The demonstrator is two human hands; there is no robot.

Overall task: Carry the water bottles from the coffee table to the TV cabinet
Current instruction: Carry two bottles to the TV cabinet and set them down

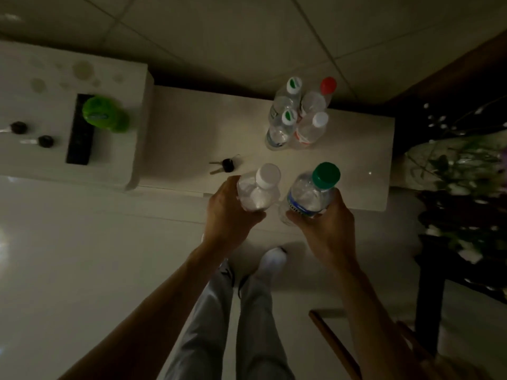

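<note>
Head view: a white-capped bottle [258, 187] is gripped by the left hand [230, 212], a green-capped bottle [312, 193] by the right hand [326, 223], above the near edge of the white cabinet [205, 127]. Probably they are to be stood upright beside the four bottles [299, 116] farther right.

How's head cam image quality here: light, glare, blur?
Head view: dim and underexposed; glare patch on the glossy floor at far left; tiny specular dot on the white surface; flowers at right smeared; white-capped bottle in the left hand and green-capped bottle in the right hand read clearly.

Keys [224, 165] left of bottle cluster [279, 130]
</note>
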